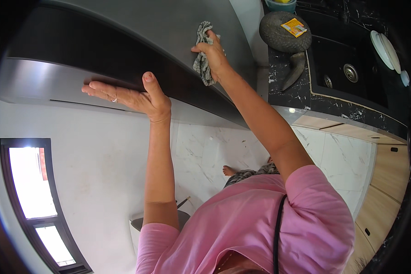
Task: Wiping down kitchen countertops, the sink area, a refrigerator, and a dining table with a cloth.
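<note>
Grasping a crumpled grey-and-white patterned cloth point(203, 68), my right hand point(214, 54) has its fingers bent into the folds and holds it against the grey panel point(166, 25) of a large cabinet-like appliance, perhaps a refrigerator. My left hand point(134, 99) grips nothing: its fingers are stretched out and its thumb points up, close by the panel's black border point(109, 43). Whether it touches, I cannot tell.

I judge the step to be wiping down this panel, with the cloth near its right-hand part. For the next move, I would need steady, flat pressure and a fresh fold of cloth, sweeping along the grey face, with my free palm ready to brace.

Past the panel, to the right, a dark marbled countertop point(289, 100) carries a rough stone mortar point(271, 34), apparently upturned, with a yellow packet point(294, 27) on top and a curved pestle point(295, 72) beside it. Beyond these lie a black sink point(335, 52) and white plates point(382, 51) on edge.
</note>
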`<state>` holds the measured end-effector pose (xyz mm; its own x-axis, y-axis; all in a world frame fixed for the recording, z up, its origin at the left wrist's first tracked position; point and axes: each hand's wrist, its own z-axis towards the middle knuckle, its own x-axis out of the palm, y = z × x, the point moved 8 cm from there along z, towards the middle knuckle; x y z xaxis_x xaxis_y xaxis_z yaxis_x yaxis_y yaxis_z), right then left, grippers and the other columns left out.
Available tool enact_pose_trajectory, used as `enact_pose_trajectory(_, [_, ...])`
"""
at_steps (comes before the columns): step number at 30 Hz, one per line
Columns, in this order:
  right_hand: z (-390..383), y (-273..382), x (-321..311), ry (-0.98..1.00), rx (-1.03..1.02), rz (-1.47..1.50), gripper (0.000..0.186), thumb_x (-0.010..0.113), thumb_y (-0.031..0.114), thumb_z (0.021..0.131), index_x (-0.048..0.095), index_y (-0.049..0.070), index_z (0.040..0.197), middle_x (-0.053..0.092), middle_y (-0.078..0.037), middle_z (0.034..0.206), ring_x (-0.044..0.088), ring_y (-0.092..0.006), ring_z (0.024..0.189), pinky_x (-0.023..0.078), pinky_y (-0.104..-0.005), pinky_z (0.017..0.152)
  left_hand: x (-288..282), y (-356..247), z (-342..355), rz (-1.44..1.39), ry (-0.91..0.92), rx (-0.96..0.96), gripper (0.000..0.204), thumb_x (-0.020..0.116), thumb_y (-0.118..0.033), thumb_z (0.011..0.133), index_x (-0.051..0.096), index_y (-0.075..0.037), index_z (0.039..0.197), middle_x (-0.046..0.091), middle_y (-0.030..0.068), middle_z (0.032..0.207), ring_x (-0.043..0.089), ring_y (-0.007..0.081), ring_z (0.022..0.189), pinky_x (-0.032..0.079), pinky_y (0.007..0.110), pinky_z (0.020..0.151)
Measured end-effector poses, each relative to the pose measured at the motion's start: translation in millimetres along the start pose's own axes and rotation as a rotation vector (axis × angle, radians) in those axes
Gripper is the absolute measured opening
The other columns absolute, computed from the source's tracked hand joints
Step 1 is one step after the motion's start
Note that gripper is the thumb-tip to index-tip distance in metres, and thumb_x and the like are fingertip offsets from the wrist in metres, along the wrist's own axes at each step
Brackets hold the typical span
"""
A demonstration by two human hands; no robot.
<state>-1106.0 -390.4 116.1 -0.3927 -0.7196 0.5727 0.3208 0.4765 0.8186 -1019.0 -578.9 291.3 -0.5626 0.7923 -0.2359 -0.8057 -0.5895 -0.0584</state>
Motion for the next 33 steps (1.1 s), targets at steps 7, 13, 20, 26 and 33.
enact_pose_trajectory(7, [1.0, 3.2, 0.6, 0.027, 0.027, 0.040, 0.079, 0.066, 0.013, 0.073, 0.036, 0.005, 0.146, 0.035, -0.012, 0.134, 0.043, -0.0271, 0.123, 0.045, -0.0400, 0.094, 0.1, 0.4, -0.4, 0.008, -0.007, 0.004, 0.103, 0.056, -0.056, 0.092, 0.000, 0.004, 0.154, -0.005, 0.0229, 0.162, -0.012, 0.0350, 0.150, -0.008, 0.052, 0.119])
enact_pose_trajectory(13, [7.9, -6.4, 3.5, 0.029, 0.027, 0.062, 0.078, 0.067, 0.012, 0.072, 0.037, 0.006, 0.144, 0.035, -0.013, 0.131, 0.043, -0.0263, 0.121, 0.048, -0.0407, 0.087, 0.5, 1.3, -1.4, 0.000, -0.004, -0.019, 0.104, 0.056, -0.058, 0.091, 0.000, 0.004, 0.154, -0.007, 0.0242, 0.161, -0.012, 0.0351, 0.150, -0.007, 0.051, 0.119])
enact_pose_trajectory(20, [5.8, 2.3, 0.9, 0.053, 0.018, 0.056, 0.083, 0.067, 0.011, 0.070, 0.035, 0.006, 0.147, 0.032, -0.013, 0.138, 0.042, -0.0289, 0.126, 0.043, -0.0416, 0.098, 1.3, 1.2, -0.9, -0.003, 0.007, -0.018, 0.104, 0.057, -0.057, 0.091, -0.001, 0.004, 0.154, -0.009, 0.0246, 0.161, -0.012, 0.0352, 0.150, -0.008, 0.050, 0.119])
enact_pose_trajectory(26, [1.0, -10.1, 0.1, -0.004, -0.026, 0.069, 0.083, 0.069, 0.013, 0.074, 0.033, 0.003, 0.148, 0.033, -0.016, 0.144, 0.037, -0.0300, 0.133, 0.035, -0.0413, 0.108, -0.1, 0.8, -0.3, -0.005, 0.013, -0.001, 0.104, 0.056, -0.055, 0.092, -0.002, 0.003, 0.154, -0.009, 0.0237, 0.161, -0.012, 0.0352, 0.150, -0.007, 0.050, 0.119])
enact_pose_trajectory(33, [-113.7, 100.8, 95.8, 0.087, -0.804, -0.530, 0.071, 0.063, 0.038, 0.092, 0.037, 0.004, 0.149, 0.023, -0.017, 0.160, 0.024, -0.0359, 0.146, 0.020, -0.0491, 0.117, 0.1, 6.4, -5.5, 0.024, 0.031, -0.048, 0.088, 0.043, -0.051, 0.100, -0.001, 0.002, 0.155, -0.008, 0.0217, 0.162, -0.008, 0.0342, 0.151, -0.002, 0.048, 0.121])
